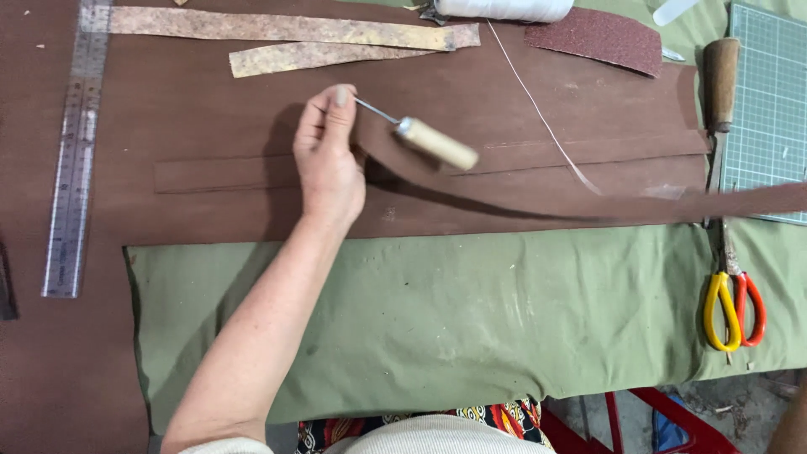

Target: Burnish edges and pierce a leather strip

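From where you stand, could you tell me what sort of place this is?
Probably a leather craft bench: brown leather sheet, steel ruler, cutting mat and scissors on green cloth.

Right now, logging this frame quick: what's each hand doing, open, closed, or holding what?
Left hand: closed on the metal shaft of a wooden-handled tool, over the brown leather strip.
Right hand: not in view.
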